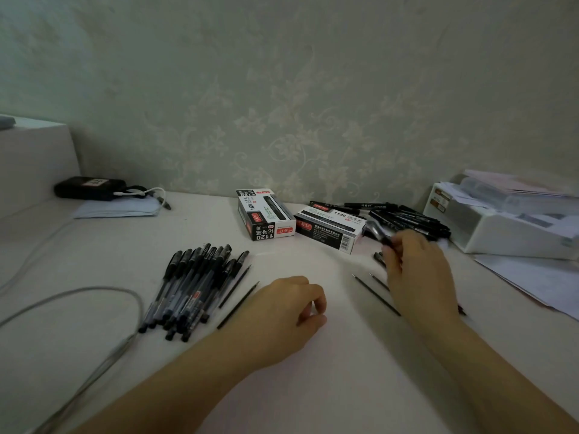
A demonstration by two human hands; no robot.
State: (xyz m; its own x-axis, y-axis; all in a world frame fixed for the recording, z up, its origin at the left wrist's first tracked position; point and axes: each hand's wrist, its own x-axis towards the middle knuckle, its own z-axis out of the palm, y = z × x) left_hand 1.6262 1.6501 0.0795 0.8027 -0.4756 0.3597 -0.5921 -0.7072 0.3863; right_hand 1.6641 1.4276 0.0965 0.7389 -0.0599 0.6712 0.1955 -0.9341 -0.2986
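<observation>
A pile of black gel pens [191, 289] lies on the white table [313, 386] at the left of centre, with two thin refills [238, 305] beside it. My left hand [288, 311] rests on the table with fingers loosely curled and nothing in it. My right hand [416, 270] grips a blurred black pen [380, 234] near a heap of black markers [407, 219]. Two more refills [374, 292] lie partly under that hand. Two marker boxes [266, 214] [329, 227] sit at the back centre.
A white organiser tray [507, 236] with papers stands at the right, loose sheets [526, 277] in front of it. At the back left lie a black case [89, 187] with a white cable, folded paper and a white box [34, 161]. Grey cables [94, 292] cross the left side.
</observation>
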